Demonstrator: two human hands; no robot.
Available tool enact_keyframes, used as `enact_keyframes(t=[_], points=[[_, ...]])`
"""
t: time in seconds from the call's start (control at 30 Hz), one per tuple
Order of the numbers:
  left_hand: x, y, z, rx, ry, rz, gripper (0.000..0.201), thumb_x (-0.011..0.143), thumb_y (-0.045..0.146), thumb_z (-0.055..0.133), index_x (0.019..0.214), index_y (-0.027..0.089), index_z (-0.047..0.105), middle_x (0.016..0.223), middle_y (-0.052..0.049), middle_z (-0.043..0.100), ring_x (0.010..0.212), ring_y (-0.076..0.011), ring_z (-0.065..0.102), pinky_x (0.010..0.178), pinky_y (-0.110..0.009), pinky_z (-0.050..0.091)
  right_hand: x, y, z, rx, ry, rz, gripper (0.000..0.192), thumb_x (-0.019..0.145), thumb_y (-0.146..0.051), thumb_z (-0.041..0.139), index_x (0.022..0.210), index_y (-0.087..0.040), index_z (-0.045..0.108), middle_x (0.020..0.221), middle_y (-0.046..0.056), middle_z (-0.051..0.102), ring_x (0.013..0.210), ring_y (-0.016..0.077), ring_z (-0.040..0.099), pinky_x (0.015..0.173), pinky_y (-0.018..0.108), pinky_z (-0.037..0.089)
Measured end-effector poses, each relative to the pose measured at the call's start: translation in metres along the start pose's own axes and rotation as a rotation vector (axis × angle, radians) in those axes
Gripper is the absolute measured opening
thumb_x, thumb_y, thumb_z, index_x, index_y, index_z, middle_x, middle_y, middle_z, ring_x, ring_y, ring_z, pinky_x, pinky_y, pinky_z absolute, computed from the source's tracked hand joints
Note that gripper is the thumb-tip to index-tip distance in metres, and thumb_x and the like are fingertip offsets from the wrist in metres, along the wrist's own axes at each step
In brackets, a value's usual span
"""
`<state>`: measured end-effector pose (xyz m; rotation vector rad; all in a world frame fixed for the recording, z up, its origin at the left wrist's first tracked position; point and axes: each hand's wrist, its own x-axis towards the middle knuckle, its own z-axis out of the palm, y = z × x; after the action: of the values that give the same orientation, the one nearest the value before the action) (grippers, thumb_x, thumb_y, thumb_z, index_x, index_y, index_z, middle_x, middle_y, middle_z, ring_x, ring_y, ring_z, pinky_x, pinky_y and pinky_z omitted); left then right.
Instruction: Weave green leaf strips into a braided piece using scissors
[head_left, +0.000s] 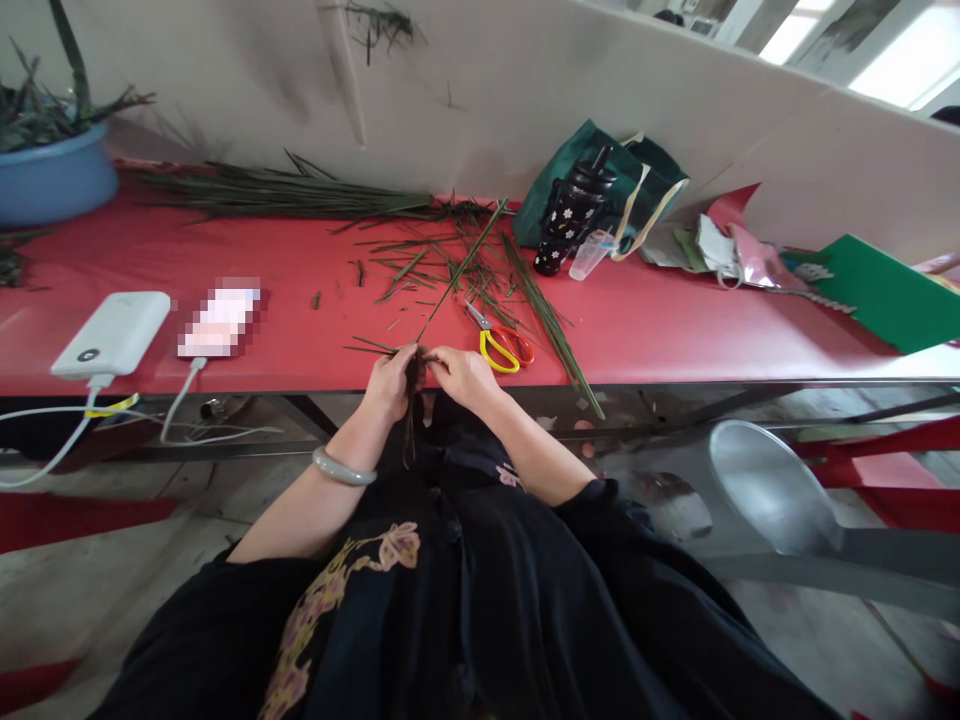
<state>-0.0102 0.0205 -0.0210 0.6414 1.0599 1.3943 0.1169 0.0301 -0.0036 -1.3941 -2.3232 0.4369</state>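
Observation:
My left hand (391,382) is closed around a few thin green leaf strips (442,298) at the table's front edge. One long strip slants up and right from the fingers, short ends stick out to the left, and others hang down over my lap. My right hand (461,375) pinches the same strips close beside the left; its fingertips are partly hidden. Scissors (499,345) with yellow and orange handles lie just right of my right hand. Beyond them are scattered leaf scraps (420,262) and a small bundle of strips (551,322).
A long bundle of leaf strips (285,192) lies along the back of the red table (285,330). At left are a blue basin (56,180), a white power bank (112,335) and a cabled phone (220,322). A black tumbler (574,215) and green bag (536,205) stand at back right.

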Motion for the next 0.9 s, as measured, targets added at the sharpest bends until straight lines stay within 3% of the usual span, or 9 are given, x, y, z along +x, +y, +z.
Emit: enact_keyframes(t=[0.1, 0.27, 0.57, 0.73, 0.9], points=[[-0.001, 0.002, 0.0, 0.009, -0.008, -0.008, 0.022, 0.061, 0.032, 0.061, 0.066, 0.012, 0.055, 0.046, 0.002, 0.049, 0.038, -0.0071, 0.042, 0.036, -0.02, 0.026, 0.0, 0.001, 0.002, 0.007, 0.006, 0.002, 0.028, 0.085, -0.033, 0.039, 0.104, -0.027, 0.058, 0.095, 0.0, 0.067, 0.089, 0.0169, 0.061, 0.075, 0.027, 0.044], [-0.003, 0.006, 0.001, -0.01, 0.082, 0.006, 0.018, 0.059, 0.027, 0.061, 0.066, 0.012, 0.055, 0.044, 0.004, 0.046, 0.036, -0.0063, 0.04, 0.037, -0.019, 0.025, -0.001, 0.002, 0.004, -0.011, -0.014, 0.017, 0.027, 0.086, -0.035, 0.038, 0.102, -0.026, 0.058, 0.092, 0.001, 0.067, 0.086, 0.0175, 0.061, 0.072, 0.027, 0.043], [-0.001, 0.008, -0.001, -0.016, 0.085, 0.055, 0.016, 0.063, 0.026, 0.059, 0.066, 0.011, 0.055, 0.044, 0.003, 0.046, 0.036, -0.0059, 0.04, 0.038, -0.019, 0.027, 0.0, 0.001, 0.001, 0.022, -0.02, 0.026, 0.025, 0.085, -0.034, 0.04, 0.098, -0.025, 0.059, 0.088, 0.001, 0.066, 0.082, 0.0169, 0.061, 0.07, 0.026, 0.042], [-0.002, 0.004, -0.001, 0.054, -0.021, 0.056, 0.021, 0.063, 0.028, 0.063, 0.073, 0.011, 0.057, 0.051, 0.002, 0.053, 0.041, -0.0069, 0.047, 0.042, -0.019, 0.035, 0.005, 0.004, 0.002, 0.285, 0.036, 0.047, 0.022, 0.083, -0.031, 0.044, 0.095, -0.022, 0.06, 0.093, 0.001, 0.064, 0.085, 0.0137, 0.058, 0.074, 0.024, 0.042], [-0.01, -0.004, 0.006, 0.192, -0.081, 0.13, 0.022, 0.064, 0.03, 0.065, 0.072, 0.01, 0.057, 0.055, 0.0, 0.054, 0.042, -0.0073, 0.049, 0.042, -0.019, 0.037, 0.015, 0.007, 0.006, 0.566, 0.155, 0.159, 0.028, 0.076, -0.04, 0.051, 0.081, -0.015, 0.062, 0.075, 0.001, 0.061, 0.072, 0.0121, 0.056, 0.068, 0.024, 0.043]])
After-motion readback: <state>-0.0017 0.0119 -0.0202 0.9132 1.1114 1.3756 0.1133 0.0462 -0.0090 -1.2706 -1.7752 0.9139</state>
